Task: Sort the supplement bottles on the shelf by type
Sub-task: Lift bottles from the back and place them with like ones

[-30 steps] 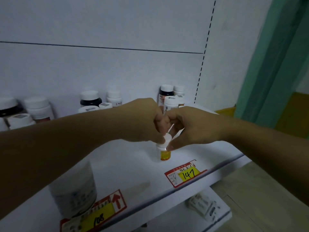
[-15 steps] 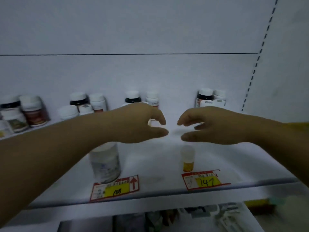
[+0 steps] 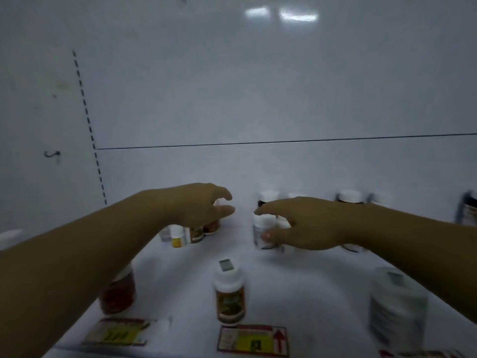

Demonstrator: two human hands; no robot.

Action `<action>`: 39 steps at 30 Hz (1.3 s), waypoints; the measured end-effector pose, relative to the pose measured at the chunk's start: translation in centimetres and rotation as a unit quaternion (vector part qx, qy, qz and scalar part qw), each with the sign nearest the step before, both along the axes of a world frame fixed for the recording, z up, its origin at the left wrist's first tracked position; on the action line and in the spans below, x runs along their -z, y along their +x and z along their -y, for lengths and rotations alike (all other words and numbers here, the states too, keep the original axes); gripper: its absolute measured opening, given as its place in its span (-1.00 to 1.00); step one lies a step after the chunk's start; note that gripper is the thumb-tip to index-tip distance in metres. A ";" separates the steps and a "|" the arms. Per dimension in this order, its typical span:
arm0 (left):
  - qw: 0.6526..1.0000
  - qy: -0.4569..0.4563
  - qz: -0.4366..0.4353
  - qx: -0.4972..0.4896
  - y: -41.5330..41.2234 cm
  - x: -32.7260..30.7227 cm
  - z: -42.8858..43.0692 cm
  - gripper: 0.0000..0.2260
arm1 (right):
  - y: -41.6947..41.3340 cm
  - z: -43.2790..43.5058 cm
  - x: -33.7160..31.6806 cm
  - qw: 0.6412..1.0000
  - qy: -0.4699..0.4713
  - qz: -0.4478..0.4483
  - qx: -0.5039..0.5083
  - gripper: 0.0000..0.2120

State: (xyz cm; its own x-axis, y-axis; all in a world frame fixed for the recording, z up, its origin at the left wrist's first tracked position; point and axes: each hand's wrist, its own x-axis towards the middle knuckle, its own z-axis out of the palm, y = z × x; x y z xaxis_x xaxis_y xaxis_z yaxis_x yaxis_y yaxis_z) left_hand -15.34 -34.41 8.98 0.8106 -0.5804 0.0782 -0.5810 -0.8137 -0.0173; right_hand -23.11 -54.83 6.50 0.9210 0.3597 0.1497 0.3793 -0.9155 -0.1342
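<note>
I see many supplement bottles standing on a white shelf (image 3: 296, 293). Near the front, in the middle, stands a small bottle (image 3: 229, 293) with a white cap and a brown and green label. A square sticker sits on top of its cap. At the front left is a red-brown bottle (image 3: 118, 293), partly hidden behind my left arm. At the front right is a big pale bottle (image 3: 395, 306) with a grey label, blurry.

Farther back, under my left hand (image 3: 196, 205), a few little bottles stand close together. One tiny bottle (image 3: 177, 236) has a white cap and a yellow bottom. Just beside it are two with brown labels (image 3: 204, 229). My left hand hovers above them, with the fingers apart and curled, holding nothing.

My right hand (image 3: 304, 223) is by a white bottle (image 3: 263, 231) with a white cap. The fingers are spread around it, and the thumb tip seems to touch its front. I cannot tell if the grip is tight, because the picture is blurry there.

More bottles with white caps (image 3: 349, 196) stand in a row at the back wall.

Along the front edge of the shelf are price tags (image 3: 254, 341) in red and yellow.
</note>
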 end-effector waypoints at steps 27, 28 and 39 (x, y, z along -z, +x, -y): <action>0.993 -0.025 -0.050 -0.108 18.0 3.9 -10.2 -0.65 | 20.4 -13.2 3.3 0.996 -0.083 0.020 -0.031 -0.56; 0.992 -0.037 -0.036 -0.116 18.2 4.2 -9.8 -0.66 | 20.6 -13.2 3.5 0.996 -0.083 0.030 -0.031 -0.60; 0.951 -0.287 -0.085 -0.081 16.0 0.2 -12.9 -0.75 | 17.7 -10.9 -0.2 0.997 0.022 0.074 0.026 -0.67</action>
State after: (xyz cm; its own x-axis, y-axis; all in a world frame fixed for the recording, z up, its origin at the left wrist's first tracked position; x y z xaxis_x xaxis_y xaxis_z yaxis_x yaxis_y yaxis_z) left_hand 0.64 -21.48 8.81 0.9153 -0.3475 0.2035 -0.4010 -0.7396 0.5406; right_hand -5.40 -43.96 6.70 0.9048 0.3023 0.2999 0.3504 -0.9287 -0.1212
